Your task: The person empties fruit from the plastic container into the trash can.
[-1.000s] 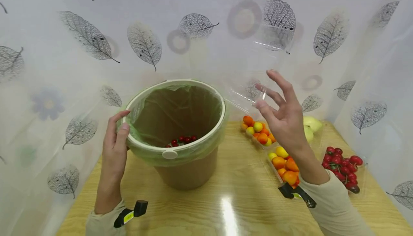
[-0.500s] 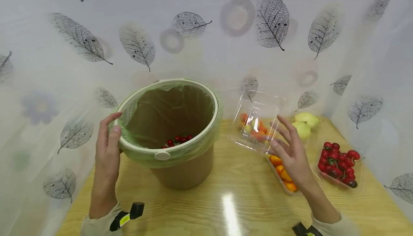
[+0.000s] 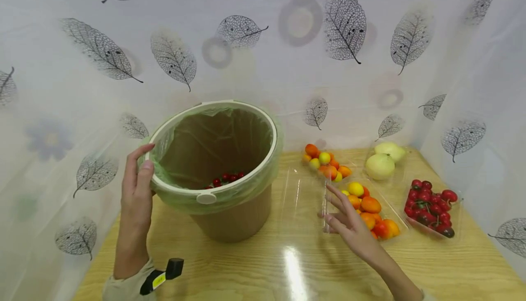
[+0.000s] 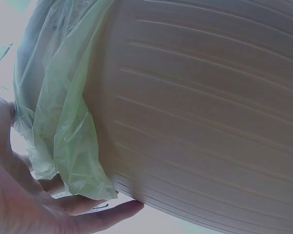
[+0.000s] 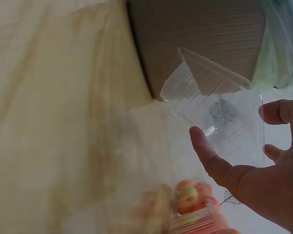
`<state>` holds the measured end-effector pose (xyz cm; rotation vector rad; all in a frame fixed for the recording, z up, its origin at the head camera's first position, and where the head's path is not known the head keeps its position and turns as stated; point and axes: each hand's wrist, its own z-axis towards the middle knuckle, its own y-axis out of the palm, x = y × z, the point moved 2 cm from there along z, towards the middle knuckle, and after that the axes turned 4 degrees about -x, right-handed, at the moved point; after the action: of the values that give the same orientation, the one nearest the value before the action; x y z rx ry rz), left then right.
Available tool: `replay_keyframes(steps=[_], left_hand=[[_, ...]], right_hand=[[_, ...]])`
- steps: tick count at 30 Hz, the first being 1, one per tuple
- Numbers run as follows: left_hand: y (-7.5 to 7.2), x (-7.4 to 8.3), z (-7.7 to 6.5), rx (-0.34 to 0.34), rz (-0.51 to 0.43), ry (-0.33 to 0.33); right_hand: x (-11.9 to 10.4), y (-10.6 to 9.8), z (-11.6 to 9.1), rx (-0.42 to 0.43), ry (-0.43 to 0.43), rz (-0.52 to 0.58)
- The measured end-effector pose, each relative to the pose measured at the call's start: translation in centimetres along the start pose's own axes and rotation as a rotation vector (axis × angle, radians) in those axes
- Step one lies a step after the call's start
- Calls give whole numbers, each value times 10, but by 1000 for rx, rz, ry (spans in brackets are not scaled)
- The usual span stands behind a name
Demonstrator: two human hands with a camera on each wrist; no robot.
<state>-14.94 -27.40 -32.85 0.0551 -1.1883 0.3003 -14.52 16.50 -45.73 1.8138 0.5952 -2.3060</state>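
Note:
My left hand [image 3: 136, 200] grips the left rim of a brown trash can [image 3: 242, 216] lined with a green plastic bag [image 3: 255, 184]. In the left wrist view, fingers [image 4: 112, 214] lie along the bag's hanging edge and the ribbed wall. Several red cherries [image 3: 226, 179] show inside the can. Right of it, my right hand [image 3: 357, 237] pinches the edge of a clear plastic fruit box [image 3: 300, 200], held low over the table. The right wrist view shows the box [image 5: 224, 97] between thumb and fingers, tilted, with no fruit in it.
Just right of the held box are two clear boxes of orange and yellow fruit [image 3: 370, 205], one behind the other. Pale green-yellow fruit [image 3: 380, 166] sits at the back right, and a box of cherries [image 3: 429, 209] near the right edge. A leaf-printed curtain [image 3: 255, 77] surrounds the wooden table [image 3: 246, 269].
My right hand has come down from above the fruit boxes toward the table, bringing the clear box lower and left. The left hand stays on the can's rim.

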Motion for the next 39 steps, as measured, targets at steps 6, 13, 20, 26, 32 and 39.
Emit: replay_keyframes(steps=[6,13,20,26,32,39], left_hand=[[0,0,1,-3,-3,9],[-2,0,1,3,1,13],[-3,0,0,-4,16,14],[-4,0,-1,1,10,18],[-3,-1,-1,5,-26,22],[0,-3,-1,-6,-40,20]], right_hand=[[16,6,-5,-37,104,95],[16,7,-9,3,187,-71],[-6,3,-19,-36,132,-254],[-34,-23,-24,30,-15,-330],[-41,-74,-36,235,-42,-419],[-24,-135,-67,399,47,-527]])
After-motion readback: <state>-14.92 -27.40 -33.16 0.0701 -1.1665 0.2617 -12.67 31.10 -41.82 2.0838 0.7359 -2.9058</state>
